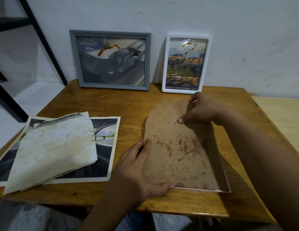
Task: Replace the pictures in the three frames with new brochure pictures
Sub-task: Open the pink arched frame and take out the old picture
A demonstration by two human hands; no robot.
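Where print is legible, grey frame (pixel 110 60) against wall shows pickup picture with word "TRAVO"; white frame (pixel 186 63) beside it shows orange pickups, caption too small to read. Pink frame (pixel 228 184) lies face down on counter (pixel 112 104), stained brown backing board (pixel 177 147) in it. Left hand (pixel 138 170) grip: fingers spread flat on board's left edge. Right hand (pixel 200 109) grip: pinches board's far edge. Loose brochure pictures (pixel 58 147) stacked at counter's left.
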